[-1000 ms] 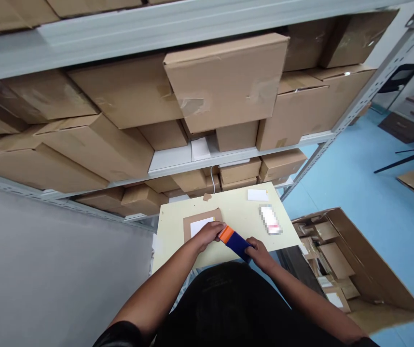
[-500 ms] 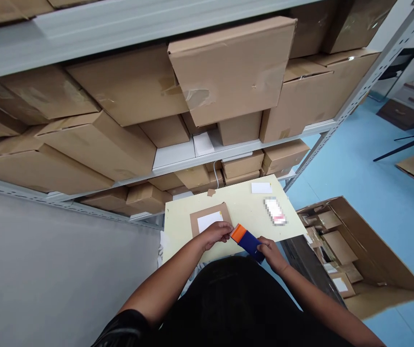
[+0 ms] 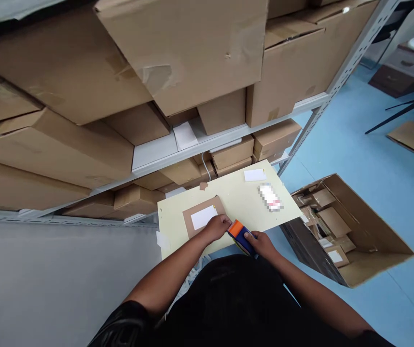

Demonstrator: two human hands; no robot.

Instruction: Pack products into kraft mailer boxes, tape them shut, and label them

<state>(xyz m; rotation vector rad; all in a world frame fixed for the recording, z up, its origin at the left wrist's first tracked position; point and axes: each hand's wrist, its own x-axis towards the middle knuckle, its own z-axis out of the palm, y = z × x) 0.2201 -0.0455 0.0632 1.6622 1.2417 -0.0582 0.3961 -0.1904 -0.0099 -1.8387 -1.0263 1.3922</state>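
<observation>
Sitting between the two hands, just at the near edge of the table and close to the person's dark shirt (image 3: 228,299), a small box (image 3: 241,233) in orange and dark blue slants with its orange end toward the left. The right hand (image 3: 262,243) is closed around the blue part, thumb laid over the upper face. The left hand (image 3: 218,227) has its fingers bent and drawn together, with the tips at the orange end; whether they pinch it or only touch it, I cannot tell. Beneath and beyond lies the pale yellow table (image 3: 178,217). On it, just beside the left hand, a flat brown envelope (image 3: 188,219) bears a white label (image 3: 203,218). Farther back are a brown scrap (image 3: 203,186), a white slip (image 3: 255,175) with a yellow corner and, near that slip, a pixelated item (image 3: 270,196). To the right of the table, a big open carton (image 3: 377,241) holds flat brown parcels (image 3: 333,221), some with white labels. Behind the table, a metal shelf (image 3: 192,149) carries many cardboard boxes (image 3: 200,53). A blue floor (image 3: 359,149) stretches away to the right, where a drawer unit (image 3: 398,72) stands.
</observation>
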